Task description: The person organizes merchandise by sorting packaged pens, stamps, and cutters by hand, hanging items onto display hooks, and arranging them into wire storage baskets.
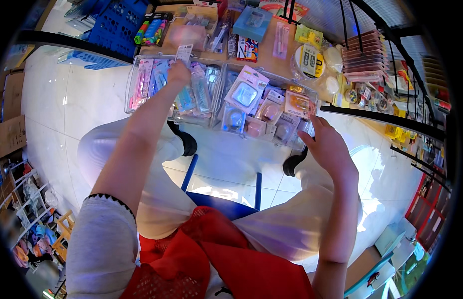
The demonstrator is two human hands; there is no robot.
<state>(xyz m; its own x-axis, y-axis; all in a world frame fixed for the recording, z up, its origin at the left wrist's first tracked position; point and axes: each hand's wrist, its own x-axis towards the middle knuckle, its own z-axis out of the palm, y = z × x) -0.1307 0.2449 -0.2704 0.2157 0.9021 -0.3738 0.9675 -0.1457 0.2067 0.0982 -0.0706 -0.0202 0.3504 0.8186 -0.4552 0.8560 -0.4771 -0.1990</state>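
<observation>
My left hand [179,73] is closed on a small white printed card package [184,53], above the left wire basket [129,95]. Blister-packed pens [142,80] and other slim packages fill that basket. My right hand [325,144] is at the right front corner of the right basket, its thumb and fingers apart around the corner; whether it grips the rim is unclear. In the right basket lie a pink-edged package with a pale square case [245,93], an orange-fronted pack [299,104] and several clear packs with round items.
Behind the baskets, a wooden shelf [267,48] holds a light blue box [252,23], a round tub with a yellow label [308,61] and hanging packs. A black shelf rail [381,119] runs at right. A blue perforated basket [117,30] stands at upper left. Between my legs is a blue stool [220,205].
</observation>
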